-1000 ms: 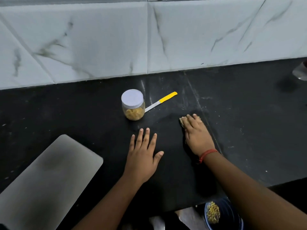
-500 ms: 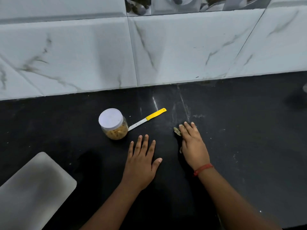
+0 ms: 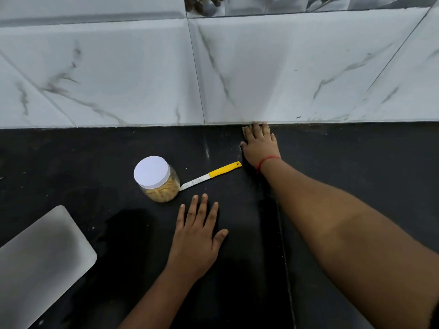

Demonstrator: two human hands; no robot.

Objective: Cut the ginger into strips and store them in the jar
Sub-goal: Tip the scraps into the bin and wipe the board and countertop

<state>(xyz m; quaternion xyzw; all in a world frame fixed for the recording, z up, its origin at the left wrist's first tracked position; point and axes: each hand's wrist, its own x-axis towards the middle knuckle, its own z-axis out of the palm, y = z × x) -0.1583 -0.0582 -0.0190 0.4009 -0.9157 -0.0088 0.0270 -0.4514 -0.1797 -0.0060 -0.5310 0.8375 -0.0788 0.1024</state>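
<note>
The left hand [image 3: 197, 236] is lying flat near the round lidded plastic jar [image 3: 158, 179]; the right hand [image 3: 260, 144] is pressing flat, wiping beyond it. Sweeping slowly would spare the yellow-handled knife [image 3: 209, 175].

Whatever's under the right hand [image 3: 260, 146] fingers is hidden; grey board [image 3: 40, 260] is cropped at the left edge.

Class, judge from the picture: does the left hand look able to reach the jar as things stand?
Probably yes. The left hand lies flat on the counter, apart from the jar, and nothing stands between them.
</note>
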